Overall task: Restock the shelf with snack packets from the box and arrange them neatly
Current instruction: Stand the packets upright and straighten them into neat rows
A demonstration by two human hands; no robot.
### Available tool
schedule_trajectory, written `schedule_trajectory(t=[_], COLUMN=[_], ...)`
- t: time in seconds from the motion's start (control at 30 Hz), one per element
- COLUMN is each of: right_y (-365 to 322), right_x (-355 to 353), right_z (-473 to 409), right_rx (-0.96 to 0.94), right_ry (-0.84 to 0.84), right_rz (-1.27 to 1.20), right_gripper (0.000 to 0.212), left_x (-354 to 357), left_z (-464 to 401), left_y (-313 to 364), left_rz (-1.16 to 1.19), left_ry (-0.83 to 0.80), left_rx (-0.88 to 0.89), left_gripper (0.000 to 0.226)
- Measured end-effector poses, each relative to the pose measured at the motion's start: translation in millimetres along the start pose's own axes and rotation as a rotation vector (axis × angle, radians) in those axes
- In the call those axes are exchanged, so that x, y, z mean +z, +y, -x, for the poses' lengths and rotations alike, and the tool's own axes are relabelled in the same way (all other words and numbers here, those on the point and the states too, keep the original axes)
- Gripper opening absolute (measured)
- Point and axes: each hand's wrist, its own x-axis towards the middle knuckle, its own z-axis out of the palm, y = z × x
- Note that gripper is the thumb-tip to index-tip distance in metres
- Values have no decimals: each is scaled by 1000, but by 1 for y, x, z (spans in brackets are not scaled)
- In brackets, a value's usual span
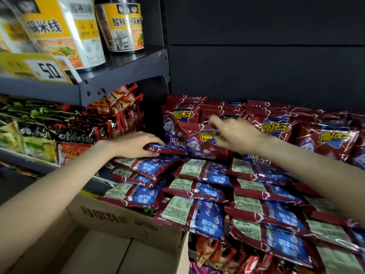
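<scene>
Upper shelf, far left: two large yellow-and-white noodle tubs (65, 34) plainly visible, a third cut off at the frame edge; a yellow price tag (37, 68) clipped to the shelf lip below them.

Mid left shelf: green, black and red noodle bags (59, 133) packed on edge, too crowded to count.

Lower left: open cardboard box (122, 220), flaps up, brown floor bare where visible.

Left hand (130, 144): fingers curled over the left end of a dark red snack packet (166, 149), gripping it. That packet lies flat, long axis running left to right, at the left edge of the display.

Centre: a tilted packet (199, 141), face to the camera, leaning back, long axis roughly horizontal. Right hand (235, 135) pinches its upper right corner between thumb and fingers.

Centre to right, the shelf (256, 76) with dark back panel: standing packets (276, 127) in at least four front-facing columns. Before them, flat packets (199, 186) back side up in overlapping rows, long axes left to right; about fifteen visible, exact count uncertain.

Bottom: mixed red wrappers (221, 256) on a lower level.
</scene>
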Motion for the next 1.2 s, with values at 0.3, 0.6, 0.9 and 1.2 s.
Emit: schedule_trajectory(t=[0.3, 0.6, 0.9, 1.2], right_y=[-10, 43, 40, 30], right_x=[11, -5, 4, 30], right_z=[34, 8, 4, -11], right_rx=[-76, 253, 7, -37], right_ry=[-94, -20, 153, -87], right_rz=[-156, -363, 251, 260], right_gripper=[40, 55, 67, 86], left_x=[-26, -48, -20, 17], left_z=[-8, -78, -101, -91], left_y=[25, 46, 38, 21], left_rz=[-29, -32, -169, -419], left_ry=[49, 319, 573, 341], left_rx=[134, -54, 196, 60], left_gripper=[59, 58, 75, 130])
